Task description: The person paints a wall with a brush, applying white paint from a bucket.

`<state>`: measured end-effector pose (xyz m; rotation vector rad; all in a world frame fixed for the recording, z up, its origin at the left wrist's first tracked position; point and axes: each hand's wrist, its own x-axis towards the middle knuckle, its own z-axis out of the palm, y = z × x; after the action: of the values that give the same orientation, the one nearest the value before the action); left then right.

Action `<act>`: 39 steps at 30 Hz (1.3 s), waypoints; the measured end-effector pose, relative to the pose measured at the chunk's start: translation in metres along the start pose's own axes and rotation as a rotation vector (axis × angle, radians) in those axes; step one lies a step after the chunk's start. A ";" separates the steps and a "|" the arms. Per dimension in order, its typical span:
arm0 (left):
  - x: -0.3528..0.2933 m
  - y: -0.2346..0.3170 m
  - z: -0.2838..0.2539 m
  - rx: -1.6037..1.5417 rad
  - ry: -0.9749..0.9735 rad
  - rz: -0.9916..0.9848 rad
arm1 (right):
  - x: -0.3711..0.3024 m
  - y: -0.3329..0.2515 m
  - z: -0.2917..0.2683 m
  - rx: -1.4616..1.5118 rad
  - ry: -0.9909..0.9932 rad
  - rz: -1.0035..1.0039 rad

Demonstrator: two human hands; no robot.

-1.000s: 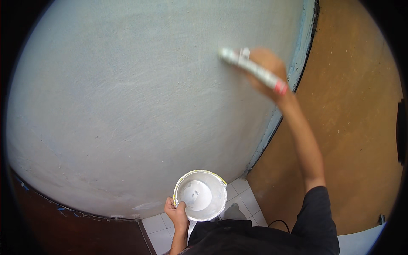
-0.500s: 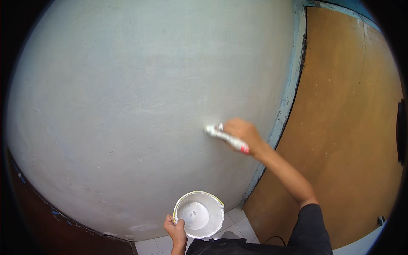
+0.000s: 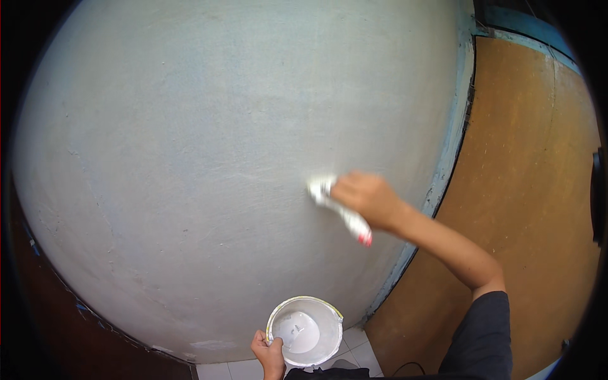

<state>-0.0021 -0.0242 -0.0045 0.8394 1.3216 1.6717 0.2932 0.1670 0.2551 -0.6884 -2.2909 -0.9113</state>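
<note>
My right hand (image 3: pixel 367 197) is closed round a paintbrush (image 3: pixel 352 223) with a white, red-tipped handle. The white bristles lie against the pale grey wall (image 3: pixel 202 139), right of its middle; hand and brush are slightly smeared by motion. Low in front of me, my left hand (image 3: pixel 270 356) grips the near left rim of a white bucket (image 3: pixel 329 324), thumb inside and fingers outside. White paint (image 3: pixel 303 335) covers the bucket's bottom. Its rim has a yellowish edge and paint smears.
A brown door panel (image 3: pixel 525 171) in a chipped pale blue frame (image 3: pixel 457 136) stands to the right. White floor tiles (image 3: pixel 364 358) show below the bucket. A dark brown surface (image 3: pixel 63 342) borders the wall at lower left. A thin black cable (image 3: pixel 410 363) lies near the door.
The brush handle has swung to hang more steeply, its bristles still at the wall. My view has shifted slightly, so the wall and door sit lower and further right. The left hand keeps the bucket.
</note>
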 end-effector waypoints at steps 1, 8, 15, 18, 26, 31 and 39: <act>-0.002 0.000 0.000 0.010 -0.004 0.003 | -0.016 -0.014 0.005 0.044 -0.131 0.003; -0.006 0.009 0.006 -0.036 0.014 0.031 | 0.057 0.062 -0.049 0.049 0.097 0.022; -0.009 0.006 0.009 -0.006 0.012 0.037 | 0.112 0.113 -0.112 -0.221 0.425 0.153; -0.012 0.008 0.006 -0.026 0.050 0.028 | 0.067 0.049 -0.058 -0.245 0.344 0.089; -0.020 0.018 0.013 -0.012 0.058 0.048 | -0.095 -0.085 0.043 0.233 -0.158 0.099; -0.022 0.021 0.014 0.039 0.068 0.075 | -0.040 -0.013 0.000 0.096 0.021 0.182; -0.029 0.011 0.014 0.030 0.138 0.062 | -0.038 -0.012 -0.002 -0.063 0.318 0.280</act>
<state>0.0207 -0.0452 0.0091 0.8022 1.4305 1.7894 0.3129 0.1485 0.2256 -0.8037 -1.8405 -0.8904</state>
